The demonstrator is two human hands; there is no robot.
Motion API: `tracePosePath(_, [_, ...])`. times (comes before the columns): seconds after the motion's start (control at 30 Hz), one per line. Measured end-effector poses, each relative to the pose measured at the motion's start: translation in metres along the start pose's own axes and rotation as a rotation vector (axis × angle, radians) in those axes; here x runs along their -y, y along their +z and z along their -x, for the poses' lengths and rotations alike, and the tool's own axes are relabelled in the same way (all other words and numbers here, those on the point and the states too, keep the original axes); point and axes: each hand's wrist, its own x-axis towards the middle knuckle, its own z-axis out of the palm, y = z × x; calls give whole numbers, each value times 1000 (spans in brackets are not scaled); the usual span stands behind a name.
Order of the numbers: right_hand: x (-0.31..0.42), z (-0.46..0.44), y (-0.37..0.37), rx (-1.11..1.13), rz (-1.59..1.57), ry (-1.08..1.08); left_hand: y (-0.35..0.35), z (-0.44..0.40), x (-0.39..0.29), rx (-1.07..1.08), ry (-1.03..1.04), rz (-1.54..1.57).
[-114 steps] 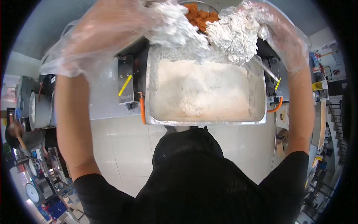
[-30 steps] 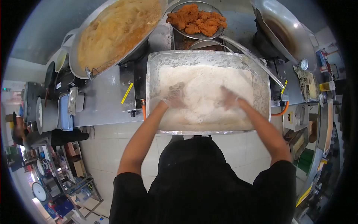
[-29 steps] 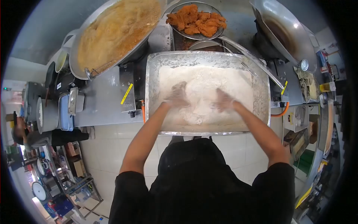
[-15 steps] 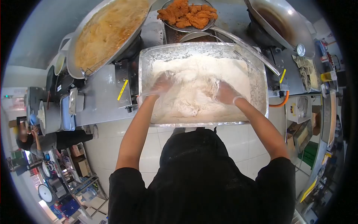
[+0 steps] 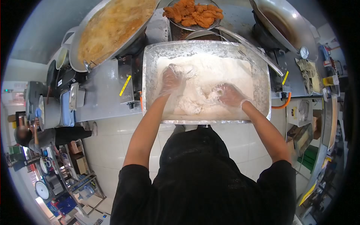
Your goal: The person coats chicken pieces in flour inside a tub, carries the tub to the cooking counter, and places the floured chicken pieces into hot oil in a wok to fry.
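A deep metal tray [image 5: 206, 122] in front of me holds a bed of white flour [image 5: 221, 65]. Both hands wear clear plastic gloves dusted with flour. At the left of the tray, my left hand [image 5: 171, 80] has its fingers closed on a flour-coated piece [image 5: 186, 70], which the flour partly hides. My right hand [image 5: 229, 96] curls its fingers round the edge of another flour-coated piece at the tray's middle. Between the hands and nearer to me, a lumpy floured piece [image 5: 194, 106] lies in the flour.
Behind the tray, a long-handled strainer [image 5: 240, 39] holds fried, browned pieces [image 5: 193, 14]. A wok of bubbling oil [image 5: 112, 30] stands at left, a darker wok [image 5: 279, 22] at right. Wire tongs [image 5: 249, 58] lean over the tray's right side. Another person [image 5: 48, 137] stands far left.
My left hand has moved up and right within the flour, and its fingers now show clearly. My right hand stays near the same spot, slightly lower. The view has shifted slightly.
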Motion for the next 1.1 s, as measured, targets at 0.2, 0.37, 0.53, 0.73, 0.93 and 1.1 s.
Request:
tracePosePath(0.2, [25, -10, -5, 66, 67, -48, -4, -7, 3, 14, 207, 33])
tracePosePath(0.37, [56, -8, -71, -224, 405, -36, -59, 10, -59, -136, 357, 28])
tracePosePath(0.53, [52, -27, -112, -35, 454, 102, -103, 10, -114, 168, 467, -112])
tracePosePath(0.73, [57, -37, -134, 61, 509, 279, -78, 5, -116, 146, 429, -252])
tracePosePath(0.93, [72, -37, -136, 135, 492, 328, -67, 6, -114, 98, 496, -192])
tracePosePath(1.1, [65, -36, -152, 61, 476, 149, -99, 2, -142, 268, 451, -157])
